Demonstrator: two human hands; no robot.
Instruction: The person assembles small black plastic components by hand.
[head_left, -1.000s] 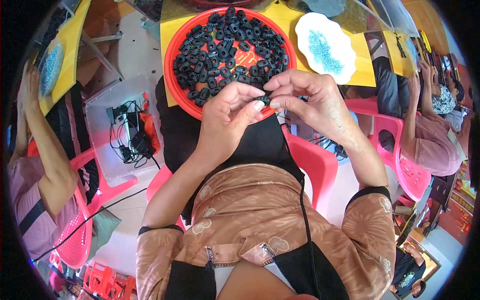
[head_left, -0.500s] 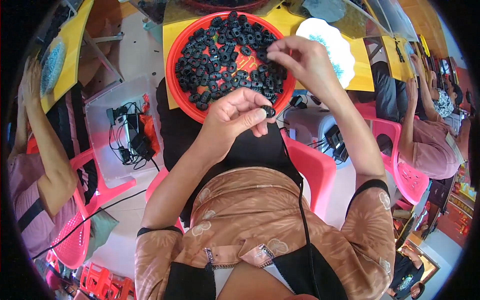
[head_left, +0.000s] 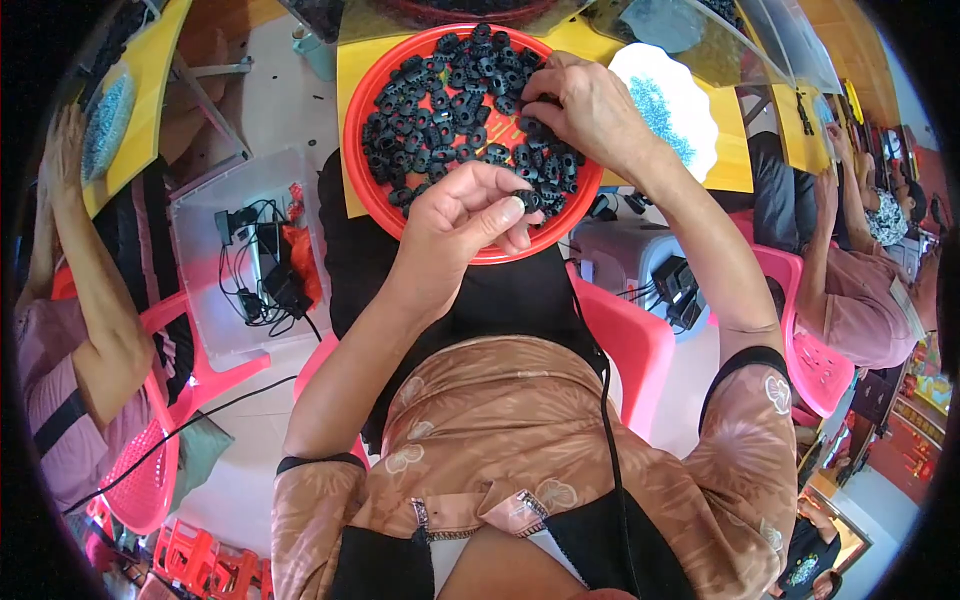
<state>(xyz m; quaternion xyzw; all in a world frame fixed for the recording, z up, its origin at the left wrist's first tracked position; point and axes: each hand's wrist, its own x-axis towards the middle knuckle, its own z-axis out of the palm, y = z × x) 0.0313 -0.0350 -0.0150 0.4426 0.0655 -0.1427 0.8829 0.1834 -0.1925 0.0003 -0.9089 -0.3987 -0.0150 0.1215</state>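
My left hand (head_left: 462, 215) is above the near rim of a red basin (head_left: 357, 110). Its thumb and fingers pinch a small black plastic part (head_left: 530, 201). Many similar black, ribbed parts with holes (head_left: 440, 120) lie heaped in the basin, its red bottom showing between them. Over the basin's right side, my right hand (head_left: 585, 105) reaches down with curled fingers, the tips among the parts. Whatever lies between those fingertips is too hidden to make out. Just right of this hand stands a white scalloped plate (head_left: 700, 110) with tiny blue beads (head_left: 660, 110).
The basin and plate rest on a yellow table (head_left: 735, 160). A clear bin (head_left: 190, 250) with black cables and adapters stands at left; a grey box (head_left: 600, 255) sits under the table at right. Other people sit on pink chairs at both sides, one near a bag of blue beads (head_left: 108, 125).
My right hand has moved slightly left and up, its fingers curling further into the parts. My left hand keeps its pinch on the black part. The view has shifted slightly.
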